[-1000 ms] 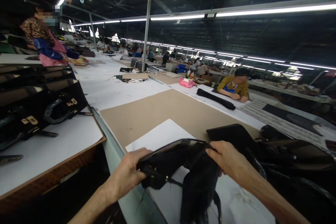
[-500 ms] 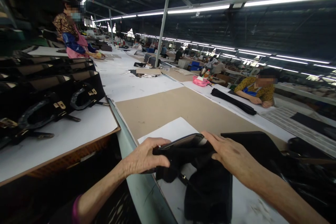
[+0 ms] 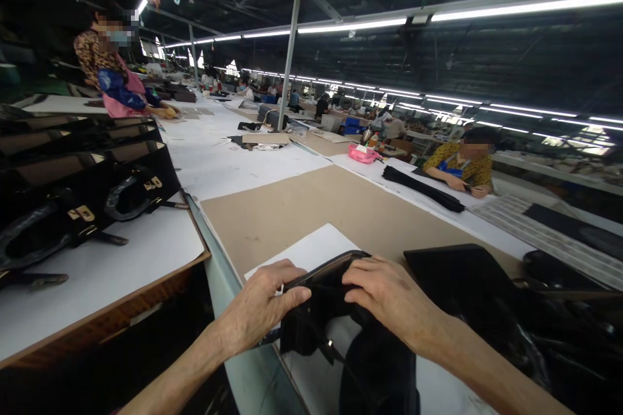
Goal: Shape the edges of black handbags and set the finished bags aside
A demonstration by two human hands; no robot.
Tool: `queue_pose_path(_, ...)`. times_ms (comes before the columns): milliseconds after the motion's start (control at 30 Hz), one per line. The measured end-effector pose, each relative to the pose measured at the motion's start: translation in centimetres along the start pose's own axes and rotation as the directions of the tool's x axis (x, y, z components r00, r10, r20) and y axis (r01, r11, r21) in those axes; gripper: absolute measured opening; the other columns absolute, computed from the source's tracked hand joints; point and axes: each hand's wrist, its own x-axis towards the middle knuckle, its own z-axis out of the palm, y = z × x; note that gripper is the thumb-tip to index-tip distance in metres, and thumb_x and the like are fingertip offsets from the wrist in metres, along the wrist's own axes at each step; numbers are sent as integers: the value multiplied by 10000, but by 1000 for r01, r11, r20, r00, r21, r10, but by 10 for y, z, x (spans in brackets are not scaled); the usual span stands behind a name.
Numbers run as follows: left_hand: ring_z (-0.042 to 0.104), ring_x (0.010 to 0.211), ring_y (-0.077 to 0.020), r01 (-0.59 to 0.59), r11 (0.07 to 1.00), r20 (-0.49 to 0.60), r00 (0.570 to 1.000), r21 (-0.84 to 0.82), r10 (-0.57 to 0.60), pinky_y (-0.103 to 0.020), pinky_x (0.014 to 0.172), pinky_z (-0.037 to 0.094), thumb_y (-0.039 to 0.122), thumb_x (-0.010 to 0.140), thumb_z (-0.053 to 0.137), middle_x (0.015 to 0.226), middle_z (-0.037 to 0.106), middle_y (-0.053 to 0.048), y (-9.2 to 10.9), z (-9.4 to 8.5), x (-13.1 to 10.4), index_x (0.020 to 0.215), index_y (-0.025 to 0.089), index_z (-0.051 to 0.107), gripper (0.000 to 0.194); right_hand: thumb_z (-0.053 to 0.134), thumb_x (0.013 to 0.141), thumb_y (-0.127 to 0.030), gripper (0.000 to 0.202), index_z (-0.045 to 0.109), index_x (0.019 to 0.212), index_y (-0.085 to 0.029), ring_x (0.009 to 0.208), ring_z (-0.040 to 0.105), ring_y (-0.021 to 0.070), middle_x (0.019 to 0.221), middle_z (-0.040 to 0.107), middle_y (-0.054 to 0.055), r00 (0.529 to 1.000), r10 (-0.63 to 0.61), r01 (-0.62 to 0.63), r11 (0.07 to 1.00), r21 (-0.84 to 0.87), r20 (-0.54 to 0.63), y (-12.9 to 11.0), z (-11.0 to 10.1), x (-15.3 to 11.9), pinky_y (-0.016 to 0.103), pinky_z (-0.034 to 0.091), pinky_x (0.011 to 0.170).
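A black bag piece point(image 3: 379, 363) with an open rim and a small shiny metal part lies at the table's near edge. My left hand point(image 3: 265, 301) pinches the left end of its rim between thumb and fingers. On the rim's right part, my right hand point(image 3: 389, 292) is closed, its fingers curled over the edge. The underside of the piece and the fingertips inside the rim are partly hidden. A white sheet point(image 3: 324, 243) lies just beyond the rim.
Black bags with handles point(image 3: 82, 201) stand on the left table. More black pieces point(image 3: 462, 279) lie at right. Beyond are brown board point(image 3: 272, 214), a black strip bundle point(image 3: 423, 189) and a pink basket point(image 3: 363, 154). One person works at far left, another at right.
My right hand has moved left along the rim, nearer my left hand, and its fingers have curled in. The view has shifted slightly.
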Motion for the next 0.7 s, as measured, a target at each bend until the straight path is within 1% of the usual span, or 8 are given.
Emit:
queue_pose_path(100, 523, 783, -152, 45, 999, -55, 997, 4, -45, -225, 686, 389, 349, 808, 481, 862, 586, -12, 4, 3, 2, 879, 183, 621, 228, 481, 828, -191, 129, 602, 819, -234, 771, 556, 131, 813, 628, -21, 998, 66, -65, 993, 97, -6, 3, 3, 3, 250, 390, 725)
queue_pose_path(167, 524, 785, -152, 73, 997, -71, 995, -4, -73, -229, 689, 387, 297, 786, 509, 846, 588, 0, 6, 5, 3, 897, 198, 619, 185, 459, 832, -179, 179, 594, 923, -253, 815, 557, 134, 883, 632, -15, 999, 50, -49, 987, 156, -6, 4, 3, 4, 239, 393, 725)
queue_pose_path(233, 523, 796, -150, 70, 997, -73, 995, -22, -71, -227, 704, 381, 263, 776, 520, 845, 592, 4, 7, 7, 4, 891, 204, 623, 165, 442, 837, -173, 220, 594, 964, -267, 846, 555, 132, 930, 630, -12, 1000, -3, -1, 981, 196, 19, 6, 3, 5, 234, 393, 744)
queue_pose_path(333, 520, 795, -145, 59, 997, -70, 996, -46, -63, -220, 705, 374, 250, 772, 531, 852, 595, 3, 6, 8, 4, 886, 200, 625, 156, 419, 846, -187, 219, 617, 912, -254, 842, 554, 133, 917, 632, -6, 998, -41, 28, 975, 220, 54, 8, 2, 6, 237, 384, 759)
queue_pose_path(433, 519, 771, -138, 63, 996, -58, 996, -63, -66, -211, 666, 369, 271, 777, 545, 839, 590, 5, 4, 8, 4, 876, 193, 625, 150, 417, 850, -209, 213, 622, 795, -236, 781, 549, 121, 830, 635, -23, 997, -38, 20, 967, 253, 68, 11, 1, 6, 219, 374, 713)
queue_pose_path(500, 520, 757, -137, 58, 996, -53, 997, -67, -62, -208, 646, 368, 308, 784, 548, 828, 584, 4, 3, 10, 4, 867, 186, 627, 167, 426, 848, -225, 213, 612, 744, -230, 729, 540, 112, 771, 630, -38, 998, 9, -25, 963, 268, 60, 11, 1, 6, 208, 362, 671)
queue_pose_path(567, 524, 761, -138, 36, 998, -63, 997, -55, -39, -208, 654, 371, 354, 794, 542, 827, 582, 0, 3, 12, 5, 871, 185, 632, 206, 440, 841, -250, 215, 609, 712, -226, 685, 530, 110, 715, 622, -40, 994, 98, -107, 962, 252, 47, 11, 2, 7, 207, 350, 633)
queue_pose_path(700, 534, 769, -142, -6, 1000, -103, 995, 21, 8, -214, 673, 380, 408, 809, 514, 832, 593, -9, 0, 17, 6, 915, 193, 634, 268, 470, 816, -268, 211, 627, 682, -226, 644, 523, 114, 655, 615, -33, 961, 274, -273, 936, 222, 25, 8, 8, 11, 211, 333, 600)
